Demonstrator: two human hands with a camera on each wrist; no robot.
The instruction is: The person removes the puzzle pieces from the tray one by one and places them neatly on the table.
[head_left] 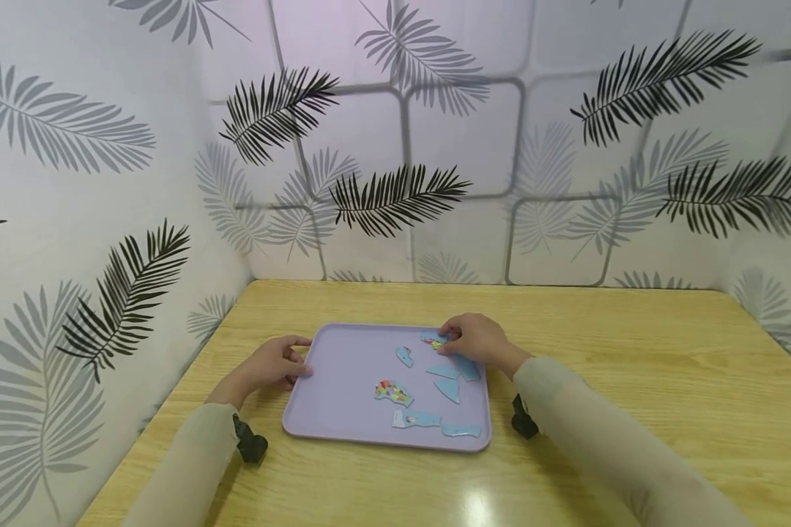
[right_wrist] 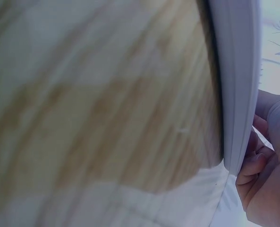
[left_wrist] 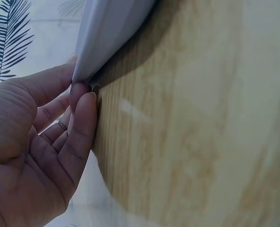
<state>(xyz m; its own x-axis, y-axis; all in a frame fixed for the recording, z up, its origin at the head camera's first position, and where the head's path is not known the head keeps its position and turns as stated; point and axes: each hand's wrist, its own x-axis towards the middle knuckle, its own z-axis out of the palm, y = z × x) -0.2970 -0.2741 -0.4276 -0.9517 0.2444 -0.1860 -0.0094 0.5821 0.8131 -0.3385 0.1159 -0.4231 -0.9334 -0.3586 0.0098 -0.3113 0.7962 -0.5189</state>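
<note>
A lilac tray lies on the wooden table, with several flat, light blue puzzle pieces mostly on its right half. At its left rim my left hand pinches the edge, thumb on top; the left wrist view shows fingertips under the rim. My right hand reaches over the back right corner, thumb and forefinger around a piece with red and yellow bits. Under and beside that hand lie plain blue pieces. In the right wrist view, the tray's side hides most of its fingertips.
Nearer the tray's middle are a multicoloured piece and a small curved piece. Two long pieces, one of them the right-hand strip, lie along the front rim. Leaf-patterned walls stand behind and left of the table.
</note>
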